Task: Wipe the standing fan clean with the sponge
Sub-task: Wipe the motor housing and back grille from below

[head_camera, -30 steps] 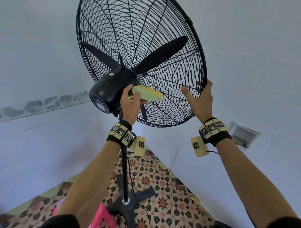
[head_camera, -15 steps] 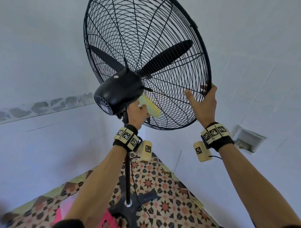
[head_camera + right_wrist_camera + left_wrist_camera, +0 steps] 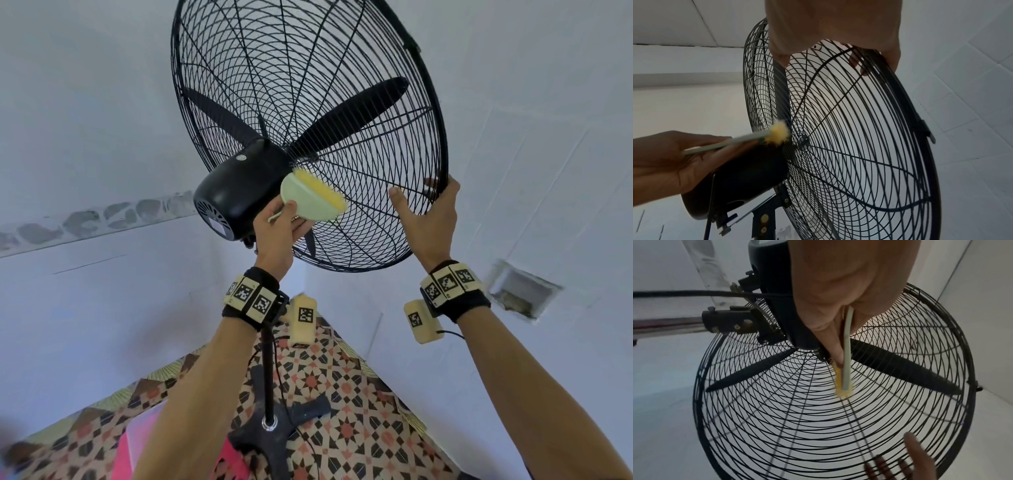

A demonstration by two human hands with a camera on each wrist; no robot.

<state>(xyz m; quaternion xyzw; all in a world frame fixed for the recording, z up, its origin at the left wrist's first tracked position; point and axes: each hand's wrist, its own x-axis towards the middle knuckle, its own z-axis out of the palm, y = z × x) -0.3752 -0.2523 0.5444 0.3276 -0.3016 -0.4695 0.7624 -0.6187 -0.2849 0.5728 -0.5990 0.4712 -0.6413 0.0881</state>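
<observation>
The left hand is holding a pale green sponge with a fuzzy yellow side. Its fingers and thumb are curling around the sponge's near end. The yellow side is pressing on the back of the big black wire cage of the standing fan, just beside the round black motor case. The right hand is holding the cage's rim low on the right, with its fingers hooking over the edge and its thumb lying flat on the wires. Three black blades are sitting inside the cage. The fan's thin pole is standing on a patterned tile floor.
</observation>
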